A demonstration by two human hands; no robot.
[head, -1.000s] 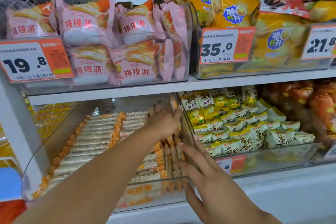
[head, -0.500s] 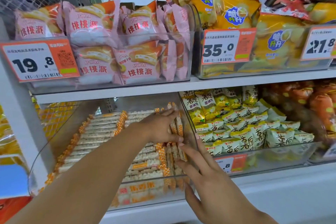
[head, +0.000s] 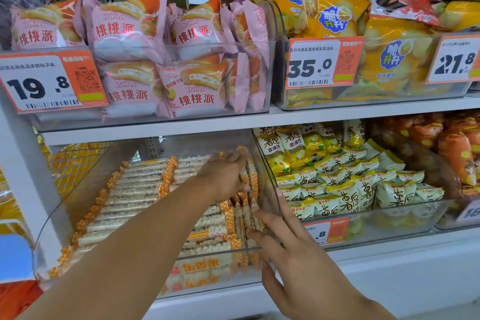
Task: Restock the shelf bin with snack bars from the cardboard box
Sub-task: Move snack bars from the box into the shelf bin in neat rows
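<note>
Lowest in the frame, right of centre, the right hand (head: 298,249) reaches up from the bottom edge with its fingers straight and spread, their tips laid against the bars standing on edge at the front right corner of the clear shelf bin (head: 213,278); it grips nothing. Just above it, near the middle of the frame, the left hand (head: 224,176) comes in along a forearm from the lower left, fingers curled over the tops of those same upright snack bars (head: 248,205), apparently pinching or pressing them toward the bin's right wall; whether it truly clamps one I cannot tell for certain. The upright bars run with their long axis front to back, squeezed between the two hands, while the flat-stacked bars (head: 140,189) to the left lie crosswise, ends pointing left and right. The left hand is nearer the far end of the upright row, the right nearer its front. The cardboard box is out of view. Further back, pink pastry packs (head: 124,28) fill the bin on the upper shelf.
</note>
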